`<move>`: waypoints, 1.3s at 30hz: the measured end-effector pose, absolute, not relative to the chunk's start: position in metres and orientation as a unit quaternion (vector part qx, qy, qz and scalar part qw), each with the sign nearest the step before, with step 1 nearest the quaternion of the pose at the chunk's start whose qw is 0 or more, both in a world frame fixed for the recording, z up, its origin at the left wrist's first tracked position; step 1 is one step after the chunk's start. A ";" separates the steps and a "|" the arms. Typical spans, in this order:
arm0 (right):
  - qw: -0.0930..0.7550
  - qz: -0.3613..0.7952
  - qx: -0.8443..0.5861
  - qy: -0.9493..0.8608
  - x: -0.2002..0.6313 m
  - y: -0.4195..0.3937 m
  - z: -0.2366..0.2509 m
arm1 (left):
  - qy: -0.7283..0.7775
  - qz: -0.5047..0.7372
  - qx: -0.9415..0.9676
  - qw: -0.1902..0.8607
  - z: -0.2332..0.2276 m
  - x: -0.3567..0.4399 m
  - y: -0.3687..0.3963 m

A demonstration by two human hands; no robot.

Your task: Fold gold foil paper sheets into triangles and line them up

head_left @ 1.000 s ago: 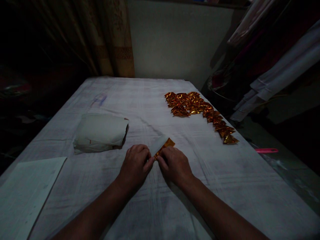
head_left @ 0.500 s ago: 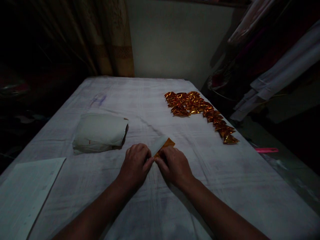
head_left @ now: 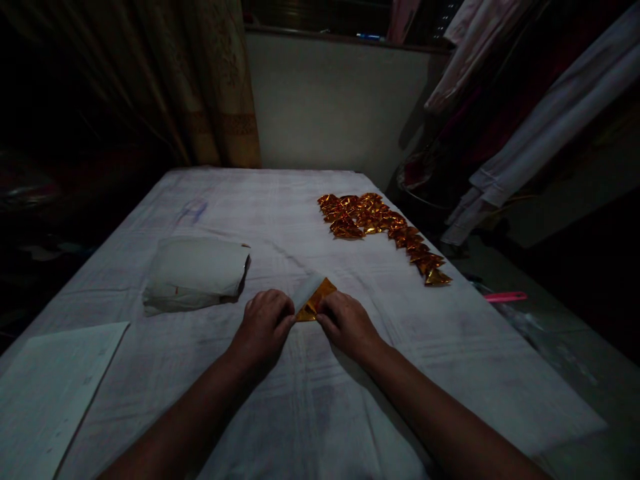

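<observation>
A sheet of gold foil paper (head_left: 312, 307), pale on its back, lies partly folded on the cloth in front of me. Its gold side shows towards the right and along the near edge. My left hand (head_left: 267, 325) pinches the paper's left corner between thumb and fingers. On the opposite side, my right hand (head_left: 347, 323) is closed on the right part, its thumb near the folded near edge. Farther off to the right are several folded gold foil pieces (head_left: 370, 213), set in a cluster and a trailing row.
A greyish paper-wrapped bundle (head_left: 197, 273) rests left of my hands. A flat white sheet (head_left: 55, 393) lies at the near left. The cloth-covered surface (head_left: 310, 400) ends at a wall (head_left: 325, 107). Hanging clothes (head_left: 540, 140) and a pink object (head_left: 506, 297) are beyond its right edge.
My hands have moved apart along the near edge, and more of the gold side shows between them. The camera view has tilted up and shifted slightly.
</observation>
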State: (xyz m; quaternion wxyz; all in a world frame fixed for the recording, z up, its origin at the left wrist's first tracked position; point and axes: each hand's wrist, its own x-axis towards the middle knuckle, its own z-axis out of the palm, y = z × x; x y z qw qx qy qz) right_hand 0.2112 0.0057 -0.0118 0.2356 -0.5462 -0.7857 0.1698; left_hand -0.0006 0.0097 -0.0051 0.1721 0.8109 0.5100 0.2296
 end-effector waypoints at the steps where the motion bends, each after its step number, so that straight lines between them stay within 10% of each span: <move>1: 0.240 0.166 -0.546 -0.785 0.211 0.005 -0.012 | 0.510 0.227 0.813 0.168 -0.004 0.000 0.010; 14: 0.348 0.087 -0.612 -0.705 0.222 0.006 -0.025 | 0.414 0.107 0.902 -0.054 0.019 0.020 -0.008; 39: 0.296 -0.010 -0.412 -0.861 0.243 -0.006 -0.019 | 0.338 0.120 0.930 -0.085 0.018 -0.017 -0.006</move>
